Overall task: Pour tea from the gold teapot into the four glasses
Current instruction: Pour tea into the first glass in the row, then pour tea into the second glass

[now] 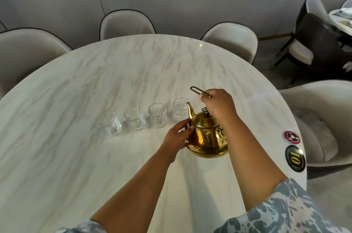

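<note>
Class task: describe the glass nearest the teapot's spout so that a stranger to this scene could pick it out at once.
Start at the round marble table, where four clear glasses stand in a row beside a gold teapot. Take the rightmost glass. It alone stands just behind the tip of the spout.

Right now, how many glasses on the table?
4, in a row left of the teapot: far-left glass, second glass, third glass, fourth glass behind the spout. None appear hidden.
</note>
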The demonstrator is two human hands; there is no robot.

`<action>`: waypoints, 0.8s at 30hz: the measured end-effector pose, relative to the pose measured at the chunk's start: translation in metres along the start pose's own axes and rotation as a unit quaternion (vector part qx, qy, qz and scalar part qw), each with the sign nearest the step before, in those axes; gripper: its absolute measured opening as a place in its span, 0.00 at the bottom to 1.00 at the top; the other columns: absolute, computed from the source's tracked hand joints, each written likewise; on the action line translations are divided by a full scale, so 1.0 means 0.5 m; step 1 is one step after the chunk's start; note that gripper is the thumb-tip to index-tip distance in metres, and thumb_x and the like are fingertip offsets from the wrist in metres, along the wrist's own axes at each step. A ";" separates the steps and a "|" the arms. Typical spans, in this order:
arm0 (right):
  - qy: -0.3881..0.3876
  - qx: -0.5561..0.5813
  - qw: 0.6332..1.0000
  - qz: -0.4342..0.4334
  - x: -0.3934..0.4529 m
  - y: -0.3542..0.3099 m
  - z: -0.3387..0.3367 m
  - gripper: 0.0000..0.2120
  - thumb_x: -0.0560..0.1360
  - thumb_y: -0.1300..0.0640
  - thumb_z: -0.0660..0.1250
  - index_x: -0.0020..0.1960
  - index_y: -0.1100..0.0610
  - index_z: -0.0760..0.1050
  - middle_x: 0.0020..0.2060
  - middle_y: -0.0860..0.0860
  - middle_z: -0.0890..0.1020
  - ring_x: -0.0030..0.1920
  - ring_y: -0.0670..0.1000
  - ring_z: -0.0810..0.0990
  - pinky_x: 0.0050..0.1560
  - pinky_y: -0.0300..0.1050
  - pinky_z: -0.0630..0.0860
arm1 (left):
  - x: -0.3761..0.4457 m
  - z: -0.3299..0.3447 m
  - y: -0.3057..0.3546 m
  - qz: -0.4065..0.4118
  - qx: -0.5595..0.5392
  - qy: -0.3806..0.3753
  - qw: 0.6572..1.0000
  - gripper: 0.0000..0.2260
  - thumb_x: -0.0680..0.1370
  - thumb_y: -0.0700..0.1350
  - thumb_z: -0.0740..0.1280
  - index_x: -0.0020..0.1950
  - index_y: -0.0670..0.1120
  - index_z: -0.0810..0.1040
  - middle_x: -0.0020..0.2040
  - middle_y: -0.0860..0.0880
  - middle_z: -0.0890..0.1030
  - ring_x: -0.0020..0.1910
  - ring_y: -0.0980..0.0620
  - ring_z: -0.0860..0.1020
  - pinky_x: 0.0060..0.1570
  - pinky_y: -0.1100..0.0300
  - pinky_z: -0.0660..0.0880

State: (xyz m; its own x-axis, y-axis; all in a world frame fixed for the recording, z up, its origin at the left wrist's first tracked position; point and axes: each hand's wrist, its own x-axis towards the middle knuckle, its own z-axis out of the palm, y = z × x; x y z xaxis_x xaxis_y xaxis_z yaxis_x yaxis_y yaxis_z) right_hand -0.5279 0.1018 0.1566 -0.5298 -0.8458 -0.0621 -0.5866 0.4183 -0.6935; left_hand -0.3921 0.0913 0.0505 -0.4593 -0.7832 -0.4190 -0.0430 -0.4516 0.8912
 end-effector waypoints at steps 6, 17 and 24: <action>0.024 0.040 0.999 -0.021 -0.027 -0.001 0.002 0.14 0.80 0.52 0.63 0.59 0.58 0.81 0.53 0.55 0.84 0.47 0.50 0.77 0.44 0.39 0.70 | -0.011 -0.013 -0.002 0.011 -0.017 0.002 1.000 0.19 0.77 0.48 0.71 0.67 0.53 0.77 0.59 0.52 0.80 0.59 0.51 0.78 0.50 0.56 0.78; -0.021 0.030 0.996 -0.080 -0.045 -0.081 0.022 0.14 0.80 0.51 0.64 0.60 0.57 0.81 0.51 0.55 0.85 0.43 0.51 0.78 0.42 0.41 0.71 | -0.056 -0.088 0.014 0.038 -0.030 0.034 0.998 0.17 0.74 0.49 0.74 0.63 0.51 0.80 0.64 0.50 0.77 0.56 0.54 0.79 0.48 0.55 0.80; -0.042 -0.077 0.991 -0.102 -0.046 -0.121 0.068 0.17 0.81 0.48 0.60 0.62 0.56 0.80 0.55 0.54 0.84 0.55 0.56 0.82 0.47 0.43 0.73 | -0.071 -0.130 0.007 0.028 -0.036 0.045 0.998 0.18 0.75 0.50 0.73 0.64 0.50 0.79 0.63 0.48 0.79 0.57 0.53 0.78 0.49 0.53 0.80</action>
State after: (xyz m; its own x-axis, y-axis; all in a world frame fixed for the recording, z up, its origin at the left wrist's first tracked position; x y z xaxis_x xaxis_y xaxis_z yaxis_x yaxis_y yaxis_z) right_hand -0.4594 0.0848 0.1757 -0.3420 -0.9397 0.0043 -0.7659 0.2761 -0.5806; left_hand -0.3182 0.0898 0.0571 -0.3777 -0.8417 -0.3860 0.0452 -0.4331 0.9002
